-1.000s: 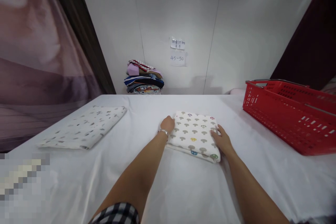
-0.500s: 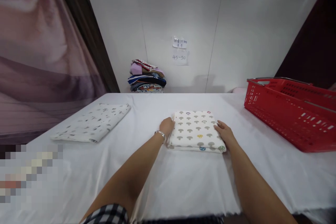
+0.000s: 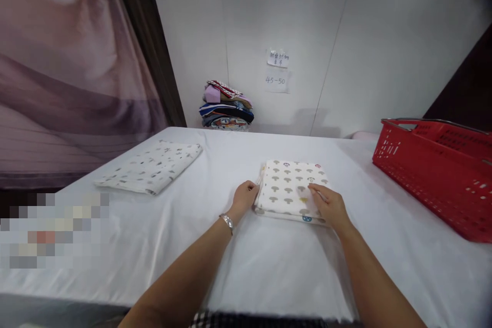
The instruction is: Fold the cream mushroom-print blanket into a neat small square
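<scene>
I've got my left hand (image 3: 245, 196) pinching the folded cloth's (image 3: 291, 188) left edge, fingers closed on it, I think. Right hand (image 3: 328, 206) lies flat, open, on its near right corner. Soft, light, floppy: best gripped at both side edges.

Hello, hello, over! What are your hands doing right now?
Left hand grips folded mushroom-print cloth's left edge. Right hand flat on its right side. Cloth lies on white table. Nothing in the way.

white table (image 3: 269, 266), cloths (image 3: 292, 189), basket (image 3: 438, 169)
</scene>
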Demonstrator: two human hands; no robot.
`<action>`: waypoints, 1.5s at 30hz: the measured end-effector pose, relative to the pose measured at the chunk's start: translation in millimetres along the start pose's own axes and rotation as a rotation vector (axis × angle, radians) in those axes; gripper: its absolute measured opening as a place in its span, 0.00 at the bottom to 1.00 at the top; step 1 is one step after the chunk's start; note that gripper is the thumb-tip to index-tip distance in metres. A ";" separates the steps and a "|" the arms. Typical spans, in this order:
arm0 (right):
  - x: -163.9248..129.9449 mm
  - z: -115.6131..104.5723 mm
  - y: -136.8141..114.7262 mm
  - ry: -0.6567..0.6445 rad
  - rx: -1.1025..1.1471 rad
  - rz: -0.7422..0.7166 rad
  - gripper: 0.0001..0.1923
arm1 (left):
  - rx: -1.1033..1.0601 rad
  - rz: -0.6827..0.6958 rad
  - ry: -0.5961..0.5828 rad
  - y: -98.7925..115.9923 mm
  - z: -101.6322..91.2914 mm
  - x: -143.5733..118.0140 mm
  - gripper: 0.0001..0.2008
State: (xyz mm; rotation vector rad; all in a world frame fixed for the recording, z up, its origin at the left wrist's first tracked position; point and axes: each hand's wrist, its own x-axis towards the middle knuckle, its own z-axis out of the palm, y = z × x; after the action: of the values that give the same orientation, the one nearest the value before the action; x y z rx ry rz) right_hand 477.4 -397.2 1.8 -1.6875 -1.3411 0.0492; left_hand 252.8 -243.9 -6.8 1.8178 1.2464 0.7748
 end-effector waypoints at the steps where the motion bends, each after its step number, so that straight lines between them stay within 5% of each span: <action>1: -2.6 4.4 -7.1 -0.023 0.011 -0.045 0.15 | -0.043 0.002 -0.016 -0.7 -2.0 -5.5 0.10; 9: -17.2 38.4 -50.6 -0.208 -0.098 -0.401 0.13 | -0.123 -0.042 -0.125 -1.6 -17.7 -29.9 0.12; 17: -19.9 54.6 -51.9 -0.223 -0.158 -0.492 0.13 | -0.044 -0.047 -0.159 -6.2 -19.2 -36.4 0.11; 28: -18.3 70.8 -72.3 -0.388 -0.407 -0.371 0.18 | -0.139 0.042 -0.233 -1.7 -20.1 -39.0 0.09; 45: -22.0 81.6 -68.5 -0.296 -0.281 -0.377 0.13 | -0.148 0.061 -0.282 -2.6 -14.5 -42.0 0.10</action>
State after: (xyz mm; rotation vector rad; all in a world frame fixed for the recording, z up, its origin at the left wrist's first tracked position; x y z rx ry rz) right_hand 373.5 -366.1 -7.8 -1.6704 -1.9470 -0.1181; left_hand 225.7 -279.1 -3.9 1.7790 0.9319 0.6015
